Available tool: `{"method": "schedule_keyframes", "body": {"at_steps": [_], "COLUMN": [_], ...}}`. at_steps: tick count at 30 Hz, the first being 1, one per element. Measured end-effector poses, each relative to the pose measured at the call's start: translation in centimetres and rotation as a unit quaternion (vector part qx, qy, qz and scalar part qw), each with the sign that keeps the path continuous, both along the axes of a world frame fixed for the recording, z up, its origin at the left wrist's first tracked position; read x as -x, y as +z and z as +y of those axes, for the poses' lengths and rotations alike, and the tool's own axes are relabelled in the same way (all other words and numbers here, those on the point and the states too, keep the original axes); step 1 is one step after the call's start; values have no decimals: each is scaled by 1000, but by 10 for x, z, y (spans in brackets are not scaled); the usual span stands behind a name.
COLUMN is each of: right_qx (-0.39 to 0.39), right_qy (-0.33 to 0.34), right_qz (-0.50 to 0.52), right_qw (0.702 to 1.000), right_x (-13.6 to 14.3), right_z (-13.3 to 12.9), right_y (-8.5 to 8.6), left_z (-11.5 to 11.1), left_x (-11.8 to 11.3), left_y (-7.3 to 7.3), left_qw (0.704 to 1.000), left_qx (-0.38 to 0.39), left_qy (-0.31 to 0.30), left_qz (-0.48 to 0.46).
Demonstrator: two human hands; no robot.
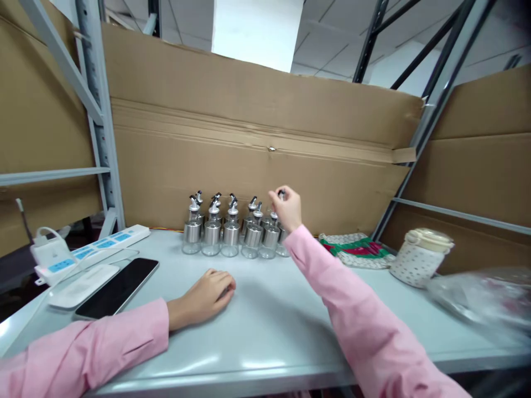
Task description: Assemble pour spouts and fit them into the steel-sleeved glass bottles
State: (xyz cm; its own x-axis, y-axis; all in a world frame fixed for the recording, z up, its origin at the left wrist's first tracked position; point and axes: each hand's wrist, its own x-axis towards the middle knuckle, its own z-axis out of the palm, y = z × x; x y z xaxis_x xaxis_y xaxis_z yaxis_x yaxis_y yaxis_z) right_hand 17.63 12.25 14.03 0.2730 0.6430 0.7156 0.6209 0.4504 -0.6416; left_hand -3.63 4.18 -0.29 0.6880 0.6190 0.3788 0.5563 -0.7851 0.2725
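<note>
Several glass oil bottles (230,235), each with a metal sleeve and a pour spout, stand upright in a tight group at the back of the table. At the group's right end, my right hand (287,209) pinches the dark-tipped spout of an oil bottle (283,239). My fingers and forearm hide much of that bottle. My left hand (204,298) rests palm down on the table (265,326), in front of the bottles and apart from them. Its fingers are curled in, with nothing visible in them.
On the left lie a black phone (118,288), a white pad (83,286) and a power strip (97,251) with a plugged-in charger. At right are a patterned cloth (359,251), a dotted canister (421,258) and a clear plastic bag (485,298). A cardboard wall (249,121) stands behind.
</note>
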Motion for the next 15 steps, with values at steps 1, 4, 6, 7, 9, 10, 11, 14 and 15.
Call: {"method": "schedule_keyframes", "body": {"at_steps": [1,4,6,7,9,10,11,14,15], "right_qx": [10,165,244,253,258,259,261,255,236], "right_qy": [-42,-91,-90,-97,-91,-86,-82,-73,-68], "right_qz": [-60,-278,-388,-430,-446,-449,-448,-440,-431], "right_qw": [997,942,884,861,852,851,851,858,868], "right_x": [-5,-15,-20,-21,-23,-24,-24,-27,-29], "right_z": [12,51,74,83,98,104,109,120,122], "right_y": [17,55,66,66,60,55,49,34,31], "left_z": [0,2,2,2,1,1,0,1,2], "left_x": [0,0,0,0,0,0,0,1,2], "left_y": [0,-1,-1,0,1,1,2,1,0], "left_qw": [1000,1000,1000,1000,1000,1000,1000,999,997], "left_qx": [0,1,-1,-2,-4,-1,1,33,56], "left_qy": [-1,-3,-3,-3,0,0,-3,-26,-35], "left_qz": [2,7,8,9,13,14,15,34,51]}}
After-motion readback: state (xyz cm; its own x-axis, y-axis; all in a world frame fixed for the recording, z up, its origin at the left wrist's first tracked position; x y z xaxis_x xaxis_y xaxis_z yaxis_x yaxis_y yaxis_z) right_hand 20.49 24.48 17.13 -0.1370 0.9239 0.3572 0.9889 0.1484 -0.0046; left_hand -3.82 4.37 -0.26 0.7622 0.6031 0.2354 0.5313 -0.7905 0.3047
